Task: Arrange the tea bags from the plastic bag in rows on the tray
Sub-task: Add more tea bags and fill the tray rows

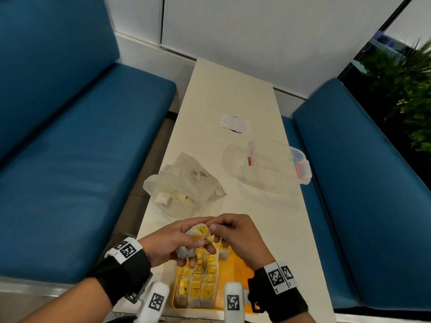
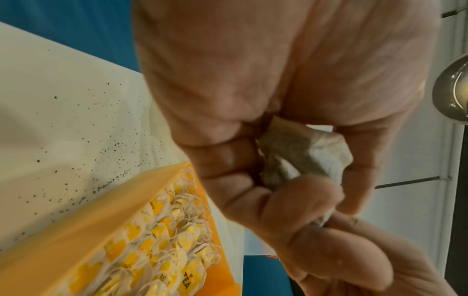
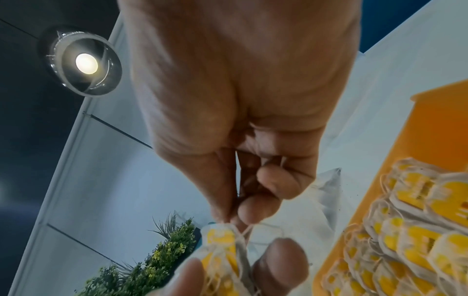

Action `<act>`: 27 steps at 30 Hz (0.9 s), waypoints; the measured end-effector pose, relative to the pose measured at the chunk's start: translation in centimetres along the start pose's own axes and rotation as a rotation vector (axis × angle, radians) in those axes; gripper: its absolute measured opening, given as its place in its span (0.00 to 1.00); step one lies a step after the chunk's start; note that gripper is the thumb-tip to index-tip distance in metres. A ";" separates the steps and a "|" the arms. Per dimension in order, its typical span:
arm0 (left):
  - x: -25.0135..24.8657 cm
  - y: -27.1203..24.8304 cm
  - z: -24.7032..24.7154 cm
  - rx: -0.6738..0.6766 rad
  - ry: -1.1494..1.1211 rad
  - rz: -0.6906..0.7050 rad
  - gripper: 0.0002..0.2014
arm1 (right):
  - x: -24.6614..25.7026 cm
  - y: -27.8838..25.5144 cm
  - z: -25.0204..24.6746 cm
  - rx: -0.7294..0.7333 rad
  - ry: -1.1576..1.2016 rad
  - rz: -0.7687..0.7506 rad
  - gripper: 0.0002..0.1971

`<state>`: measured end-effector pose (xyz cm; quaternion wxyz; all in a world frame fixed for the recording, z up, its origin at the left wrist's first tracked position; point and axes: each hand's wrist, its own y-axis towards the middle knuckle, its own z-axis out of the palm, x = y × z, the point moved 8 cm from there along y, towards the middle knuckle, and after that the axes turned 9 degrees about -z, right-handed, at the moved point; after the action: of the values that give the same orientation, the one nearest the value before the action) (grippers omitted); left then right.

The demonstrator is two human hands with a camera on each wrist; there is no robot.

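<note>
Our left hand (image 1: 173,241) grips a wad of tea bags (image 1: 196,241) above the tray (image 1: 235,269), while our right hand (image 1: 235,236) pinches their strings. Rows in the tray carry yellow tags reading "TEA"; the plastic bag (image 1: 184,183) sits just beyond.

Blue benches (image 1: 81,141) are flanking a long cream table (image 1: 235,89). White wall panels (image 1: 256,31) are rising behind, a green plant (image 1: 405,89) is standing right, and a ceiling lamp (image 3: 86,63) is glowing.
</note>
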<state>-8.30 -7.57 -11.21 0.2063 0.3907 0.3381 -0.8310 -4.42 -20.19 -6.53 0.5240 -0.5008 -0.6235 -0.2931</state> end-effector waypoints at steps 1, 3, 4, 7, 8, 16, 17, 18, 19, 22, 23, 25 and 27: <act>-0.1 0.0 0.1 0.003 0.011 0.001 0.29 | 0.1 0.0 0.1 0.006 0.008 0.010 0.04; -0.1 0.1 0.0 0.002 0.039 0.000 0.32 | 0.2 0.1 0.4 0.030 0.008 0.031 0.05; -0.1 0.2 0.0 -0.002 0.053 -0.003 0.33 | 0.1 0.1 0.5 0.038 0.000 0.034 0.06; -0.3 0.4 0.0 0.014 0.095 0.006 0.36 | 0.0 0.4 0.5 0.027 -0.022 0.039 0.06; -0.4 0.4 0.0 0.024 0.101 0.014 0.35 | 0.0 0.5 0.4 0.017 -0.027 0.038 0.05; 0.0 0.6 -1.2 -0.075 0.081 -0.010 0.27 | 1.8 1.7 -1.0 -0.077 -0.269 -0.160 0.03; 0.1 0.7 -1.5 -0.095 0.081 -0.017 0.26 | 2.1 1.7 -1.1 -0.088 -0.278 -0.175 0.03; 0.2 0.8 -1.6 -0.111 0.073 -0.023 0.26 | 2.4 1.7 -1.3 -0.104 -0.267 -0.184 0.04; 0.3 0.9 -1.8 -0.124 0.063 -0.027 0.26 | 2.7 1.7 -1.7 -0.126 -0.246 -0.182 0.04; 0.5 1.0 -2.8 -0.218 0.071 -0.046 0.21 | 2.5 2.0 -2.7 -0.138 -0.314 -0.113 0.03; 0.5 1.0 -3.4 -0.282 0.088 -0.055 0.17 | 2.2 2.2 -2.7 -0.088 -0.435 -0.096 0.03; 0.6 0.9 -4.8 -0.417 0.122 -0.059 0.11 | 1.7 2.4 -2.6 0.030 -0.708 -0.088 0.04; 0.2 0.9 -5.3 -0.485 0.147 -0.030 0.09 | 1.6 2.4 -3.0 0.074 -0.824 -0.077 0.04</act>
<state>-5.18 -4.35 -14.16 0.2565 0.3841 0.5474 -0.6979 -1.04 -21.54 -4.61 0.2368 -0.5333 -0.8095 -0.0648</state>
